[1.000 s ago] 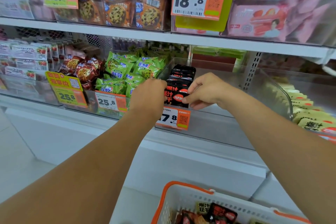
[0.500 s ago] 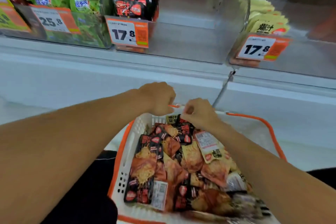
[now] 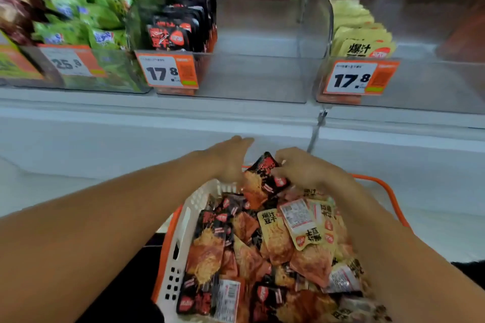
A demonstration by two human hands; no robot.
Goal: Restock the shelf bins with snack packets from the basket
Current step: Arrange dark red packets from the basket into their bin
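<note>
Head view: right hand [image 3: 304, 169] pinches a black snack packet [image 3: 265, 178] above the far end of the basket [image 3: 181, 238]; left hand [image 3: 231, 157] beside it, fingers straight, holding nothing. Risk: the light pinch slips and the packet drops short of the black-packet bin [image 3: 262, 76] far left.

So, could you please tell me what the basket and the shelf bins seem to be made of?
Basket: looks like moulded matte plastic, white with an orange rim, with punched slots in its wall. Shelf bins: probably clear glossy acrylic or similar plastic; packets show through them.
</note>
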